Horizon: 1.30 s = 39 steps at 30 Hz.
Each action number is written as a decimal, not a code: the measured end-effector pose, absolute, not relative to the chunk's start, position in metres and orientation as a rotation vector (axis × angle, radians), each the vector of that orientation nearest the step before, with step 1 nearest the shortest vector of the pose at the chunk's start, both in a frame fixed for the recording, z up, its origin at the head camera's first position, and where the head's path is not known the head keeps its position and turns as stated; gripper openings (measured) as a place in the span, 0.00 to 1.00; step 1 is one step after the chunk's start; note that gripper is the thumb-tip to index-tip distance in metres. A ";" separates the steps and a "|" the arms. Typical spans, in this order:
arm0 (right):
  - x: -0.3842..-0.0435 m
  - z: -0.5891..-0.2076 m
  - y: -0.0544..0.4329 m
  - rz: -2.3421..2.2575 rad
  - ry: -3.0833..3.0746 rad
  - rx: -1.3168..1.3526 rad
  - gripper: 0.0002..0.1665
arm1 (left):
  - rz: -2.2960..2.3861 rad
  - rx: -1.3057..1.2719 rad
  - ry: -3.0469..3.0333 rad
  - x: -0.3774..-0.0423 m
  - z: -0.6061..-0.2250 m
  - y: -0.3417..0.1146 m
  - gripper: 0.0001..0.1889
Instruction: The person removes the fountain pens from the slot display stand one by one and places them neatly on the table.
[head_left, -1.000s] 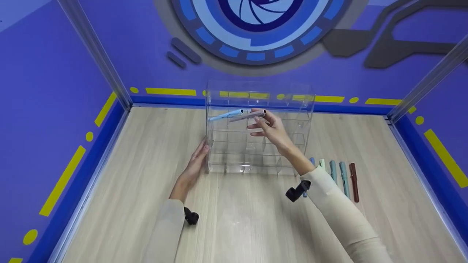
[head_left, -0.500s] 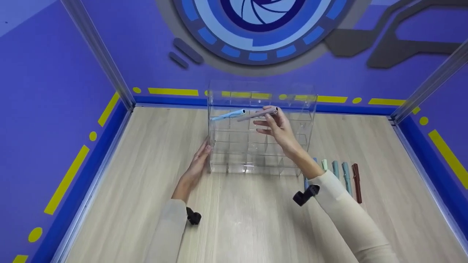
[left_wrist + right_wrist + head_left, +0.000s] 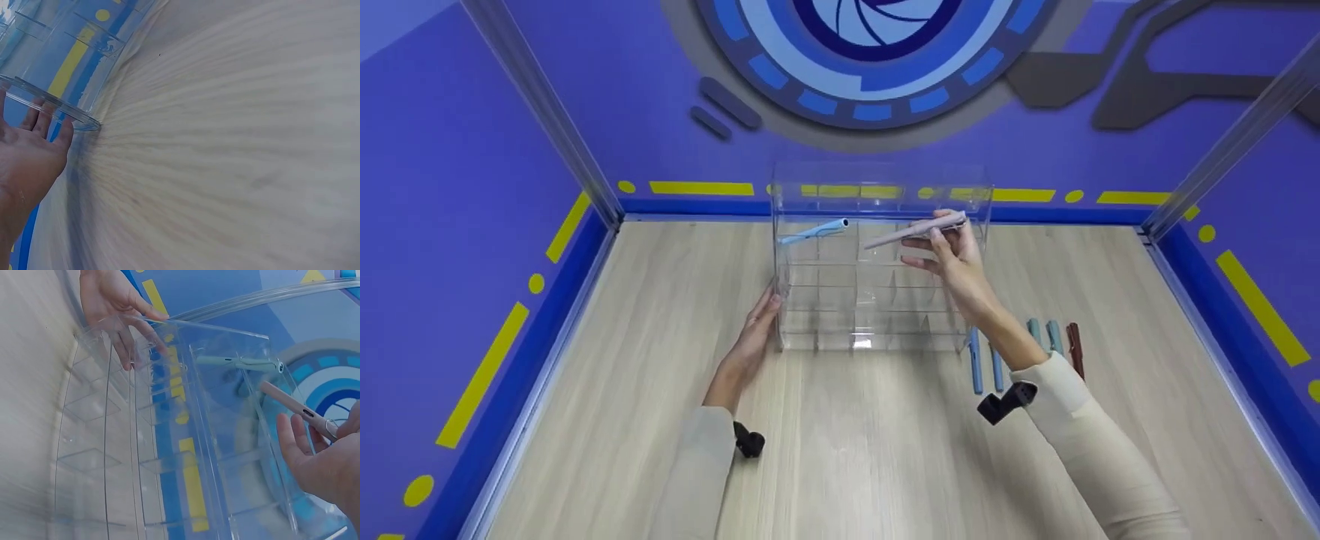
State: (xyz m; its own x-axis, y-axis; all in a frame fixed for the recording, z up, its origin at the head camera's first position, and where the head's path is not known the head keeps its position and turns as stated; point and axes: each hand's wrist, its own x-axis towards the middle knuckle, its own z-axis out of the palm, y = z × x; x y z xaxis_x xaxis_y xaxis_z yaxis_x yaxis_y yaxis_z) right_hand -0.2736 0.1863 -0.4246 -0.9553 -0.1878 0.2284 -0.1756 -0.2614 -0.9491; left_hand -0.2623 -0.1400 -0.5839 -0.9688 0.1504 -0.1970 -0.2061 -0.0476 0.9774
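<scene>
A clear divided rack (image 3: pixel 855 298) stands upright at the back of the table. My left hand (image 3: pixel 751 330) steadies its left side, fingers extended along the clear wall in the left wrist view. A light blue pen (image 3: pixel 814 232) lies in an upper left compartment, its end sticking out toward me. My right hand (image 3: pixel 960 270) pinches a pale greyish-pink pen (image 3: pixel 915 231) between thumb and fingers near its clip end. That pen is tilted in front of the upper right compartments, its other end pointing left; the right wrist view shows its tip (image 3: pixel 267 388) close to the rack.
Right of the rack, several pens lie on the wooden table (image 3: pixel 840 450): a blue pen (image 3: pixel 976 364), another blue one, two teal pens and a dark red pen (image 3: pixel 1075 349). My right forearm partly covers them. A blue printed wall (image 3: pixel 697 161) rises close behind the rack.
My right hand has moved rightward across the rack's front with the greyish-pink pen, away from the light blue pen. My left hand has kept its place on the rack's side.
</scene>
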 end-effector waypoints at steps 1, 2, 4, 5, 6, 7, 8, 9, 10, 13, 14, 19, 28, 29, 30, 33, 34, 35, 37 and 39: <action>-0.274 -0.424 0.189 -2.456 1.896 -0.449 0.17 | 2.106 -0.066 1.981 -0.263 -0.584 -0.140 0.40; -0.273 -0.424 0.191 -2.463 1.895 -0.428 0.17 | 2.103 -0.071 1.982 -0.263 -0.583 -0.140 0.40; -0.273 -0.424 0.196 -2.468 1.902 -0.388 0.17 | 2.101 -0.084 1.978 -0.263 -0.583 -0.140 0.41; -0.272 -0.424 0.199 -2.467 1.907 -0.371 0.17 | 2.101 -0.085 1.978 -0.263 -0.583 -0.139 0.41; -0.272 -0.424 0.201 -2.463 1.917 -0.359 0.17 | 2.104 -0.088 1.975 -0.263 -0.583 -0.139 0.41; -0.271 -0.424 0.203 -2.457 1.929 -0.349 0.18 | 2.109 -0.088 1.973 -0.262 -0.583 -0.139 0.40; -0.270 -0.424 0.205 -2.445 1.946 -0.341 0.18 | 2.111 -0.082 1.972 -0.262 -0.583 -0.139 0.40; -0.269 -0.425 0.207 -2.437 1.959 -0.336 0.19 | 2.118 -0.078 1.969 -0.262 -0.583 -0.139 0.40; -0.269 -0.425 0.209 -2.428 1.973 -0.335 0.20 | 2.120 -0.078 1.969 -0.262 -0.584 -0.140 0.40; -0.268 -0.426 0.213 -2.411 2.009 -0.334 0.24 | 2.131 -0.082 1.961 -0.262 -0.584 -0.140 0.39; -0.268 -0.427 0.215 -2.412 2.013 -0.333 0.25 | 2.131 -0.078 1.958 -0.262 -0.585 -0.140 0.39; -0.267 -0.429 0.222 -2.456 1.995 -0.315 0.28 | 2.126 -0.079 1.951 -0.263 -0.584 -0.139 0.38; -0.263 -0.436 0.232 -2.447 2.048 -0.369 0.27 | 2.077 -0.122 1.959 -0.262 -0.584 -0.142 0.43; -0.261 -0.436 0.233 -2.430 2.067 -0.382 0.26 | 2.078 -0.119 1.961 -0.262 -0.584 -0.142 0.42; -0.260 -0.437 0.235 -2.410 2.087 -0.401 0.26 | 2.080 -0.118 1.960 -0.262 -0.585 -0.141 0.42; -0.255 -0.439 0.236 -2.355 2.135 -0.466 0.24 | 2.078 -0.114 1.970 -0.261 -0.585 -0.142 0.41; -0.254 -0.439 0.236 -2.340 2.146 -0.481 0.24 | 2.081 -0.114 1.973 -0.261 -0.586 -0.142 0.41; -0.253 -0.439 0.237 -2.329 2.153 -0.492 0.24 | 2.081 -0.114 1.975 -0.261 -0.585 -0.141 0.41; -0.251 -0.439 0.239 -2.308 2.170 -0.509 0.24 | 2.082 -0.113 1.975 -0.261 -0.584 -0.141 0.41; -0.252 -0.439 0.242 -2.296 2.189 -0.496 0.25 | 2.085 -0.114 1.971 -0.261 -0.583 -0.141 0.42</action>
